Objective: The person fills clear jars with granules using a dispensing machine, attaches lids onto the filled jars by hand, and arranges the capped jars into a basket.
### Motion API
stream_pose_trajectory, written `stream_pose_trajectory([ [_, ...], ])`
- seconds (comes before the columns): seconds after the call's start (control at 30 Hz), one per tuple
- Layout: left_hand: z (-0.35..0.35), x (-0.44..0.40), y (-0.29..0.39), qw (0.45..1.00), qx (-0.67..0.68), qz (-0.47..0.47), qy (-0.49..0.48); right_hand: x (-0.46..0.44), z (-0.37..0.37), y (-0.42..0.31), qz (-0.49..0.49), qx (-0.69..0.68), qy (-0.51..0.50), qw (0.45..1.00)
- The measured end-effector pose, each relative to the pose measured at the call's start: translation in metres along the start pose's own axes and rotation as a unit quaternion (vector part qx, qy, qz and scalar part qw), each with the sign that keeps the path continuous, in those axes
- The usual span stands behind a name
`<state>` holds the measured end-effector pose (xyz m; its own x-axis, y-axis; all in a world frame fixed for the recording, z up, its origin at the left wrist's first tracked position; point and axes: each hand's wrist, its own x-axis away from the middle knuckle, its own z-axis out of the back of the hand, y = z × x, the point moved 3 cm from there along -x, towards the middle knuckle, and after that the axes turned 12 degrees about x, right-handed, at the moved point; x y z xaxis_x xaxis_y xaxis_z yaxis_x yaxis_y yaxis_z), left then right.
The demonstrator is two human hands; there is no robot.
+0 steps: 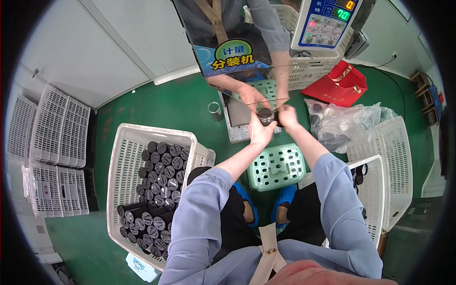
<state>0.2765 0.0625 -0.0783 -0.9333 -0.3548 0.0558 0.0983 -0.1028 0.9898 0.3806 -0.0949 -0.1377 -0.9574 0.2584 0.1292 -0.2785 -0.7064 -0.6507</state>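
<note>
In front of the shiny machine, my left hand (261,130) is wrapped round a small clear jar (265,117) with dark contents, seen from above. My right hand (287,117) is right beside the jar, its fingers curled and blurred by motion. Something dark shows at those fingers, but its kind is not clear. Below both hands is the machine's metal base (239,135). A clear cup (215,111) with something dark at its bottom stands on the green floor, left of the base.
On my left a white crate (114,190) holds many black-capped tubes. Between my feet sits a green perforated stool (277,183). To the right are a red bag (332,89), clear plastic bags (339,121) and white crates (396,166). The machine's display panel (327,23) overhangs the back.
</note>
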Motion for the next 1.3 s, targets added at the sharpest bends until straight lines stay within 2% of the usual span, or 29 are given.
stream_pose_trajectory([
  [0.03,0.001,-0.002,0.001,1.000,0.007,0.009,-0.018,0.009,-0.003,-0.013,0.047,0.048,-0.083,0.994],
  [0.07,0.005,-0.004,0.003,0.999,0.012,0.016,-0.036,-0.007,-0.014,0.004,0.039,0.008,-0.082,0.996],
  [0.1,0.008,-0.005,0.004,0.998,0.016,0.023,-0.053,-0.002,0.010,0.001,-0.021,0.021,0.004,1.000],
  [0.13,0.006,0.001,0.005,1.000,-0.018,-0.018,-0.011,-0.020,0.010,0.017,-0.092,-0.022,0.012,0.995],
  [0.17,0.003,-0.001,0.000,1.000,-0.004,0.003,-0.024,-0.034,0.008,0.036,-0.166,-0.061,0.018,0.984],
  [0.23,0.001,0.002,0.006,1.000,0.004,0.015,-0.008,-0.006,-0.007,0.013,-0.025,-0.045,0.004,0.999],
  [0.3,0.001,-0.003,0.004,0.999,0.008,0.019,-0.028,0.004,-0.004,-0.006,0.026,-0.025,-0.074,0.997],
  [0.33,0.004,-0.007,0.001,0.999,0.006,0.018,-0.039,0.005,0.011,-0.005,-0.028,0.002,-0.012,1.000],
  [0.37,0.004,-0.009,0.000,1.000,-0.001,-0.001,-0.023,-0.026,-0.002,0.028,-0.063,-0.046,0.018,0.997],
  [0.43,0.000,-0.002,-0.001,0.999,-0.014,-0.030,0.006,-0.025,0.006,0.033,-0.150,-0.074,0.011,0.986],
  [0.47,-0.002,-0.002,-0.004,1.000,-0.014,-0.020,0.009,-0.018,-0.010,0.025,-0.090,-0.043,-0.026,0.995],
  [0.5,-0.003,-0.004,-0.005,1.000,-0.013,-0.012,-0.004,0.013,0.000,-0.011,-0.011,-0.078,-0.157,0.984],
  [0.6,0.003,-0.004,0.006,1.000,0.004,0.004,-0.012,-0.006,0.007,0.008,-0.088,-0.075,-0.047,0.992],
  [0.63,0.000,0.000,0.000,0.994,-0.045,-0.085,0.047,-0.023,0.008,0.022,-0.128,-0.086,-0.012,0.988],
  [0.67,0.000,-0.001,0.000,0.997,-0.033,-0.060,0.036,-0.023,0.004,0.026,-0.151,-0.075,-0.016,0.986],
  [0.7,-0.002,0.001,-0.002,0.999,-0.020,-0.033,0.022,-0.014,-0.009,0.019,-0.072,-0.053,-0.065,0.994],
  [0.77,0.006,-0.007,-0.003,0.999,0.015,0.020,-0.036,0.002,-0.019,0.002,-0.002,-0.099,-0.164,0.982],
  [0.83,0.007,-0.003,0.004,0.999,0.015,-0.025,-0.017,-0.005,0.003,0.010,-0.086,-0.110,-0.060,0.988],
  [0.9,-0.001,0.003,0.000,0.996,0.018,-0.081,0.040,-0.025,-0.001,0.031,-0.116,-0.124,-0.081,0.982],
  [0.97,-0.001,0.003,0.004,0.998,0.016,-0.049,0.027,0.020,0.013,-0.017,-0.028,-0.150,-0.239,0.959],
  [1.0,-0.001,-0.002,0.000,0.998,0.017,-0.050,0.021,0.011,0.002,-0.009,-0.035,-0.159,-0.256,0.953],
  [1.13,0.001,-0.002,0.001,0.998,-0.014,-0.048,0.033,0.003,0.032,-0.009,-0.157,-0.248,-0.219,0.931],
  [1.3,0.000,-0.006,-0.010,0.999,-0.026,-0.020,0.018,0.021,0.083,-0.007,-0.150,-0.265,-0.281,0.910],
])
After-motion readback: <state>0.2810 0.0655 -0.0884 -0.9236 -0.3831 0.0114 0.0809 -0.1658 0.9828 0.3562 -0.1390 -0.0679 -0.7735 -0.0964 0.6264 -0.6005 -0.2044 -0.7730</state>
